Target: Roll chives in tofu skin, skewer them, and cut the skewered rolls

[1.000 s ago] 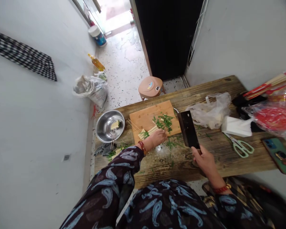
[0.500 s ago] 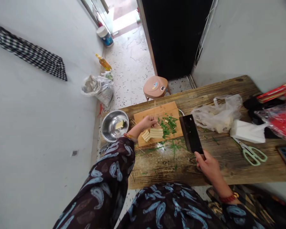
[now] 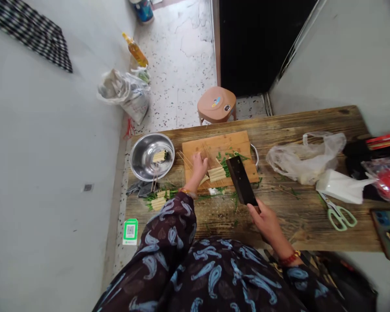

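My right hand [image 3: 267, 221] grips the handle of a dark cleaver [image 3: 242, 180]. The blade slants over the right part of the wooden cutting board [image 3: 198, 145], beside several pale rolls [image 3: 217, 174] with green ends. Chopped green stalks [image 3: 237, 154] lie around the blade's far end. My left hand [image 3: 199, 167] is closed, low over the board's left part, just left of the rolls. What its fingers hold, if anything, is hidden. Thin wooden skewers [image 3: 183, 159] lie on the board by that hand.
Left of the board stands a steel bowl [image 3: 137, 162] with a skewered bundle of rolls [image 3: 160, 156]. More rolls [image 3: 158, 203] lie nearer me. At the right are a plastic bag [image 3: 307, 158], a white box [image 3: 339, 186], scissors [image 3: 341, 218] and a phone [image 3: 388, 232]. A stool [image 3: 216, 104] stands beyond the table.
The cleaver has moved left, from beside the board to over it, close to the rolls. My left hand has drawn back slightly toward the board's left part. The view has shifted too.
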{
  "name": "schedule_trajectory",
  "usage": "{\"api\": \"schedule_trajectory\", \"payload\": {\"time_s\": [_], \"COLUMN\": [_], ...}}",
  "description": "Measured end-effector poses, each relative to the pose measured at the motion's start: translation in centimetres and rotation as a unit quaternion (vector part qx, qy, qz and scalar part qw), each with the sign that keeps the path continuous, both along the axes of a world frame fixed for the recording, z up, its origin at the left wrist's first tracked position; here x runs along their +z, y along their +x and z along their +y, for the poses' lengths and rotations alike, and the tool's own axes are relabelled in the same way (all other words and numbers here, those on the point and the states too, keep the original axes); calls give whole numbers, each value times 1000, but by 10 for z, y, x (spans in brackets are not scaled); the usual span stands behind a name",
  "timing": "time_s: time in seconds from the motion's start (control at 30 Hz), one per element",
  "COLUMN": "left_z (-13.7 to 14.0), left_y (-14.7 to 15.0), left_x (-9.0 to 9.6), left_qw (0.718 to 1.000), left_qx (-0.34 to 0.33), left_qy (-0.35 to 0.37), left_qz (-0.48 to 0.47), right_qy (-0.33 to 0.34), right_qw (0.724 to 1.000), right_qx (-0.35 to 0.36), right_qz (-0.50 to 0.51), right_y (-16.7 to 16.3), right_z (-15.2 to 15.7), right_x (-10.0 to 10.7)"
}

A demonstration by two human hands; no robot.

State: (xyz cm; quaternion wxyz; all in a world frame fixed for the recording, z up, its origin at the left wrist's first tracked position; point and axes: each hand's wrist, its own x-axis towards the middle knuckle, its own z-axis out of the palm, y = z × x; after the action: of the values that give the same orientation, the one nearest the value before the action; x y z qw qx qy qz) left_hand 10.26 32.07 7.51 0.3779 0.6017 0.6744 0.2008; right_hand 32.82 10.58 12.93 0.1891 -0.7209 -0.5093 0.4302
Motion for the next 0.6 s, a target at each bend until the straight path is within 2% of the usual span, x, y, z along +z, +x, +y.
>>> {"api": "schedule_trajectory", "payload": {"time_s": [0.07, 0.1, 0.2, 0.27, 0.4, 0.6], "left_z": [-19, -31, -66, -83, -94, -94], "left_y": [-4, -5, -6, -5, -5, -6], "left_x": [5, 8, 11, 9, 5, 2], "left_qw": [997, 991, 937, 908, 890, 893], "left_qx": [-33, -79, -257, -318, -350, -340], "left_qy": [41, 63, 114, 121, 116, 123], "left_qz": [51, 89, 205, 244, 268, 268], "right_qy": [-3, -7, -15, -14, -11, -14], "right_qw": [1000, 1000, 1000, 1000, 1000, 999], "right_qx": [3, 1, -11, -15, -1, 15], "right_qz": [-15, -18, 0, 6, -15, -46], "right_y": [-5, -7, -14, -18, -26, -35], "right_z": [4, 7, 13, 17, 22, 25], "right_x": [-2, -3, -4, -3, 0, -1]}}
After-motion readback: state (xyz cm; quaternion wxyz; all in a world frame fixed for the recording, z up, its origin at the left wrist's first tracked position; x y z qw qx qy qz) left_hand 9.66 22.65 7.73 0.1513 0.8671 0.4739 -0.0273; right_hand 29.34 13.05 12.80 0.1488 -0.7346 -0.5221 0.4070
